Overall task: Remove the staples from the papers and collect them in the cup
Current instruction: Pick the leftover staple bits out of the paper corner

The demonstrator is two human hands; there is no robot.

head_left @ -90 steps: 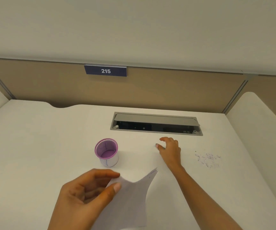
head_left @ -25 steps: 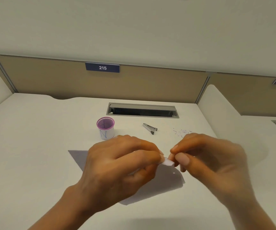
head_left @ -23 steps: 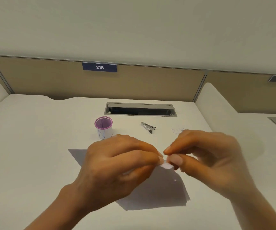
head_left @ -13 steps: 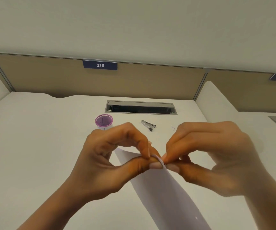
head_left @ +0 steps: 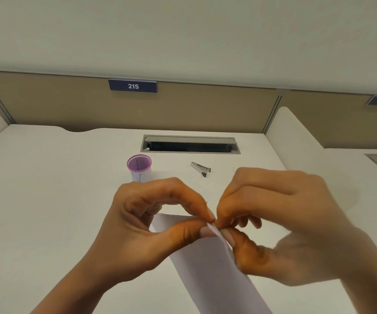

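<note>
Up over the desk [head_left: 47,200], pinching the papers [head_left: 205,268] at their top corner with curled thumb and forefinger of the left hand [head_left: 142,230], clamping the same corner with thumb and fingertips of the right hand [head_left: 285,223], fingertips of both touching. Farther back, standing upright, the cup [head_left: 143,175]; lying apart to its right, the staple remover [head_left: 201,169]

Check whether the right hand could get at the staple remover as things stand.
Probably yes, once it lets go: the right hand pinches the paper at a corner, and the staple remover lies on the desk just beyond its knuckles, nothing between.
</note>
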